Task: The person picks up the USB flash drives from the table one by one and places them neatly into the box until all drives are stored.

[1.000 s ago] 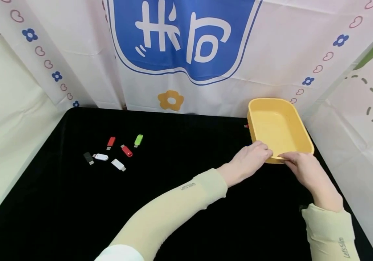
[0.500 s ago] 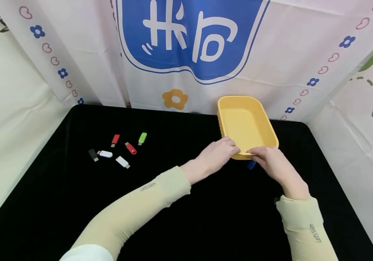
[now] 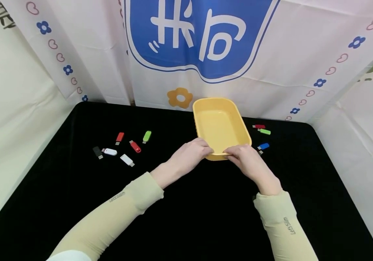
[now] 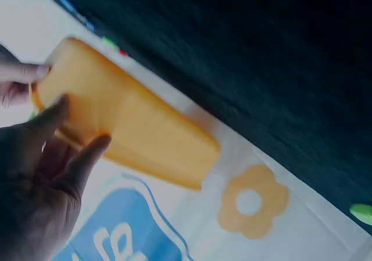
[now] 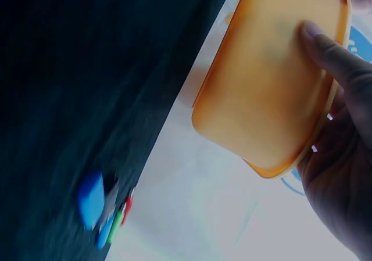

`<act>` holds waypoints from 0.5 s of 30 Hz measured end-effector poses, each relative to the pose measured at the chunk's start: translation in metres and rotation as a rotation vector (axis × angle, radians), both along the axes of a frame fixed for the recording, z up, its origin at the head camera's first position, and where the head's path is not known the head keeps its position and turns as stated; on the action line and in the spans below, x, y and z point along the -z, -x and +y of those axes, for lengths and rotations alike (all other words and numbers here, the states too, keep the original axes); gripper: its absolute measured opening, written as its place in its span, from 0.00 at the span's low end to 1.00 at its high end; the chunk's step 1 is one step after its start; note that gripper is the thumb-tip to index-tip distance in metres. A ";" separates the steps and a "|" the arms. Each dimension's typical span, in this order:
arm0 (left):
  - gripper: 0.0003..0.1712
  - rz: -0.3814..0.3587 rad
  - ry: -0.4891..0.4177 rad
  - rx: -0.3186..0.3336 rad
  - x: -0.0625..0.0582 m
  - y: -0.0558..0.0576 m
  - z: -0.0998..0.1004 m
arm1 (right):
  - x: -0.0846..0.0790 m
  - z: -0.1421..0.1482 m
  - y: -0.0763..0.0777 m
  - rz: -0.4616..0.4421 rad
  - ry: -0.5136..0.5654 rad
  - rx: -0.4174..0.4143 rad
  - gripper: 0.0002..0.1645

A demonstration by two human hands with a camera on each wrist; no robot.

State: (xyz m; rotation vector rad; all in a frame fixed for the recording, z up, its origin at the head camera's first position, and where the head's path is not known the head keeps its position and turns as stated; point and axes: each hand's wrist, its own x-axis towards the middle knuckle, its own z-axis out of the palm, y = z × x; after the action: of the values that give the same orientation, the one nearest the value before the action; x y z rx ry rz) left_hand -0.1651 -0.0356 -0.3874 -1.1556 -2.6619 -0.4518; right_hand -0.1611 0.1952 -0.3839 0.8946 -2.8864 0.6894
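Left hand [image 3: 186,155] and right hand [image 3: 251,163] pinch yellow tray [image 3: 219,127] at near rim, USB sticks [image 3: 127,160] on black cloth [image 3: 199,217] either side

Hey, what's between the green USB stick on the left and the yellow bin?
In the head view, just bare black cloth lies between that green USB stick and the yellow bin.

"Let's Slim" is printed on the left sleeve [image 3: 108,215] and right sleeve [image 3: 281,226]; beyond the table's [image 3: 199,214] far edge, the blue emblem's [image 3: 197,36] white characters are not surely legible.
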 end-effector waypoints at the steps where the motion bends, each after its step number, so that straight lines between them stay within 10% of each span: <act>1: 0.10 -0.005 -0.002 0.000 -0.001 0.000 -0.005 | 0.000 -0.004 0.000 0.004 0.004 -0.006 0.07; 15: 0.10 -0.142 -0.006 -0.017 -0.006 -0.001 -0.051 | 0.011 -0.050 -0.003 -0.014 0.041 -0.018 0.06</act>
State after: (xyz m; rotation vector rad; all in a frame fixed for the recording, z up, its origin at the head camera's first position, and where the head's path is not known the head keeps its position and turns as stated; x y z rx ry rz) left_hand -0.1641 -0.0862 -0.3817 -1.1384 -2.7855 -0.5576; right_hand -0.1583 0.1452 -0.3953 0.9152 -2.8683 0.7568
